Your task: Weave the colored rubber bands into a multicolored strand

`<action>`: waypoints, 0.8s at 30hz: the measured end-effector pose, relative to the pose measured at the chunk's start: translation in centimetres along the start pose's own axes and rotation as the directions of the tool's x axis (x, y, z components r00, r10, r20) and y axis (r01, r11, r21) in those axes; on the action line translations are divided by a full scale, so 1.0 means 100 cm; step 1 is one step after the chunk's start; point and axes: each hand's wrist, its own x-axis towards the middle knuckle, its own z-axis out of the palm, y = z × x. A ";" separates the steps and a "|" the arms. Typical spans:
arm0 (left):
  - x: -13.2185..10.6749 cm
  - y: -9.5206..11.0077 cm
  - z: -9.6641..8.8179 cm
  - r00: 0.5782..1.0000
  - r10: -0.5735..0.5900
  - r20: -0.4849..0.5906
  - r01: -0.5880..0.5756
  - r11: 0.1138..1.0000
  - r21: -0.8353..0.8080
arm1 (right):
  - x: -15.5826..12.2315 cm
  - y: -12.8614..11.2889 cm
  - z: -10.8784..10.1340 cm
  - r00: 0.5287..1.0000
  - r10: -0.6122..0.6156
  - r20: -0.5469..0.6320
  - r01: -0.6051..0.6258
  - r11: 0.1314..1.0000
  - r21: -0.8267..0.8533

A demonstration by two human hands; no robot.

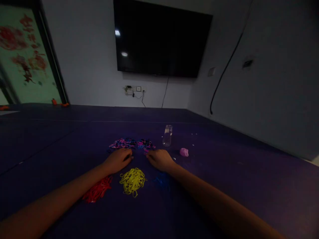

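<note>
A loose pile of mixed pink, blue and dark rubber bands lies on the dark purple surface, just beyond both hands. My left hand rests at its near left edge, fingers curled inward; whatever they may hold is hidden. My right hand is at the pile's near right side, fingers bent together, the tips beside a few pink bands. Nearer to me, between the forearms, sits a heap of yellow rubber bands. Red rubber bands lie by my left forearm, and blue ones show dimly by my right wrist.
A clear glass jar stands upright behind my right hand. Right of it lies a crumpled pink lump, with small white scraps nearby. A large dark television hangs on the far wall; a black cable runs down the right wall.
</note>
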 end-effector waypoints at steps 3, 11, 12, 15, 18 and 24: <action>0.001 0.000 0.000 1.000 -0.004 0.001 0.004 1.000 -0.001 | 0.000 0.000 0.000 1.000 -0.004 0.007 0.004 1.000 -0.004; 0.000 -0.002 0.002 1.000 0.005 -0.008 -0.005 1.000 0.003 | 0.000 0.001 0.001 1.000 -0.004 0.017 0.004 1.000 0.003; 0.000 -0.002 0.002 1.000 0.006 -0.012 -0.006 1.000 0.007 | 0.000 0.001 0.001 1.000 -0.005 0.018 0.004 1.000 0.007; 0.000 -0.003 0.002 1.000 0.005 -0.016 -0.005 1.000 0.016 | 0.000 0.001 0.000 1.000 -0.010 0.015 0.010 1.000 0.006; 0.000 -0.003 0.003 1.000 0.009 -0.010 -0.009 1.000 0.018 | 0.000 0.001 0.001 1.000 -0.006 -0.007 0.006 1.000 0.001; 0.000 -0.003 0.003 0.998 0.040 -0.052 -0.040 0.999 0.017 | 0.001 0.002 0.003 0.999 0.017 -0.045 -0.016 1.000 0.019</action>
